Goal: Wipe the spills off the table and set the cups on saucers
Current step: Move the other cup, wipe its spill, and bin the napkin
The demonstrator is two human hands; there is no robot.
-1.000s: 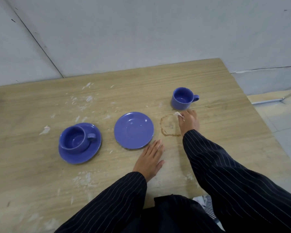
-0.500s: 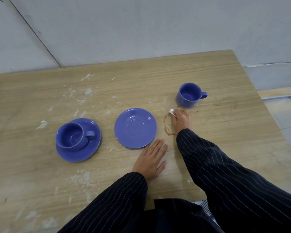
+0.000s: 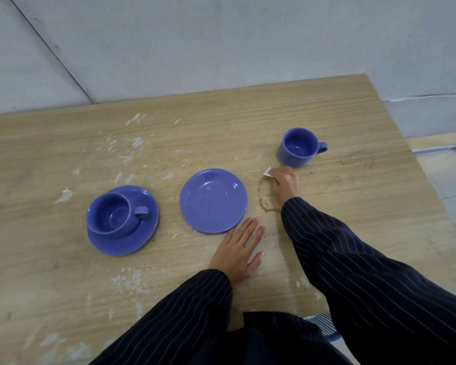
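Cups: two, both empty, one cup (image 3: 113, 216) on a saucer (image 3: 145, 233), one cup (image 3: 299, 147) on the counter (image 3: 63, 272); second saucer (image 3: 213, 201) bare. Right hand (image 3: 286, 183) fingers pinch a tissue (image 3: 268, 172); left hand (image 3: 238, 250) fingers flat, slightly spread.

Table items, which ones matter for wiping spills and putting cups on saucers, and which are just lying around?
Part of the job:
- brown ring spill
- white wipe in the right hand
- loose cup
- empty saucer
- cup already on its saucer

Just there:
- white flecks on the table
- left hand, resting flat
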